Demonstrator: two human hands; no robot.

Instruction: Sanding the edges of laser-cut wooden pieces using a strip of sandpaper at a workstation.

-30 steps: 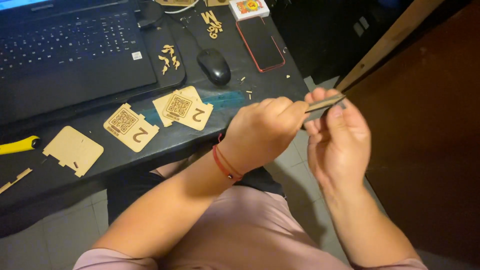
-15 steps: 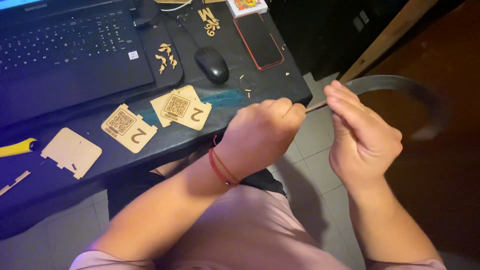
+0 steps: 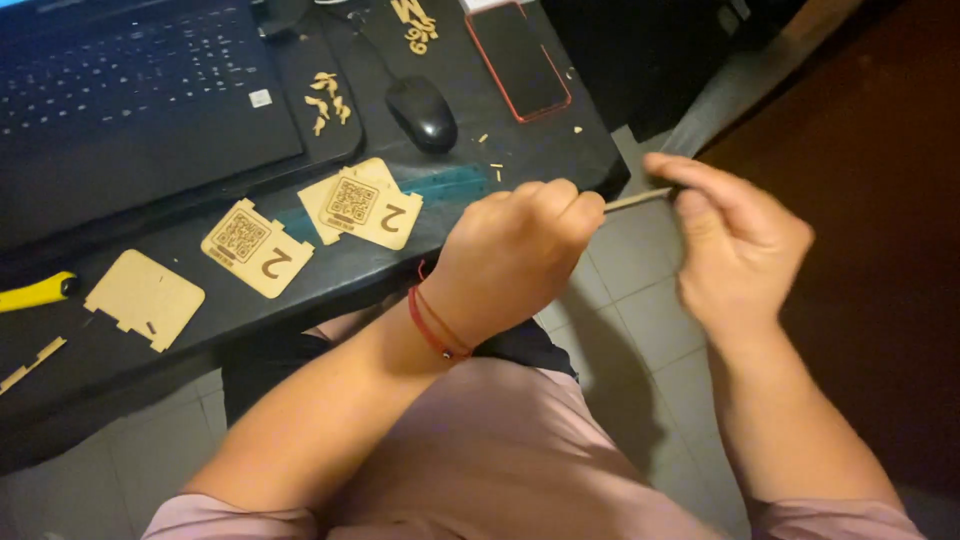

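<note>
1. The left hand (image 3: 515,250) is curled into a fist, its fingers closed round one end of a thin wooden strip (image 3: 637,200), with a red cord bracelet (image 3: 435,325) on its wrist.
2. The right hand (image 3: 735,245) pinches the far end of that strip between thumb and fingertips; the contact itself is blurred.
3. The 2 hands stay apart, joined only by the strip, which spans the short gap between them, held off the desk's near right corner, above the tiled floor (image 3: 640,290).
4. On the black desk (image 3: 540,165), just left of the left hand, lie 2 overlapping wooden plaques (image 3: 362,205), each with a square code pattern and a numeral.
5. A 3rd plaque of the same kind (image 3: 256,247) lies further left, and a plain notched wooden panel (image 3: 144,298) sits beyond it.
6. A black computer mouse (image 3: 421,113) rests behind the plaques, with a red-edged phone (image 3: 517,57) to its right and small wooden offcuts (image 3: 327,100) to its left.
7. A laptop (image 3: 130,100) fills the desk's far left, and a yellow tool handle (image 3: 35,292) shows at the left edge.
</note>
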